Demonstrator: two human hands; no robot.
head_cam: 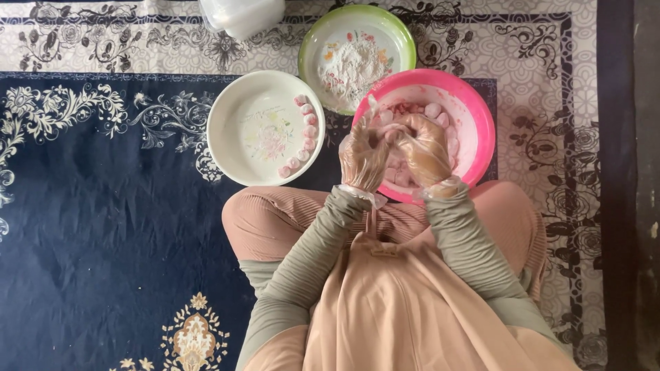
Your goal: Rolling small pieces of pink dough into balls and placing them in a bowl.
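A patterned carpet (pixel 103 206), dark blue at the centre with a pale, scroll-printed border, covers the floor across the whole view, and a darker bare strip is seen along the right edge. The person is seated on the carpet with knees drawn up, in a peach garment with grey-green sleeves. Three round vessels are set just ahead of the knees. The pink bowl (pixel 474 110) lies directly under both hands and holds small pale pink dough pieces. The white plate (pixel 240 110) stands just beside it on the left, with a curved row of rolled pink balls (pixel 304 134) laid along its right rim. The green-rimmed plate (pixel 405 41), holding a heap of white flour, lies beyond and between the two, touching or nearly touching the pink bowl. A white container (pixel 244 14) is cut off by the top edge. Both hands are covered in clear plastic gloves and are held together above the pink bowl. The left hand (pixel 363 154) and the right hand (pixel 425 148) are curled toward each other with fingertips meeting, closed around a small dough piece (pixel 392 135) between them; it is largely hidden, so its shape and long axis cannot be told. The white plate lies to the left of the grip, and the left hand is the nearer to it.
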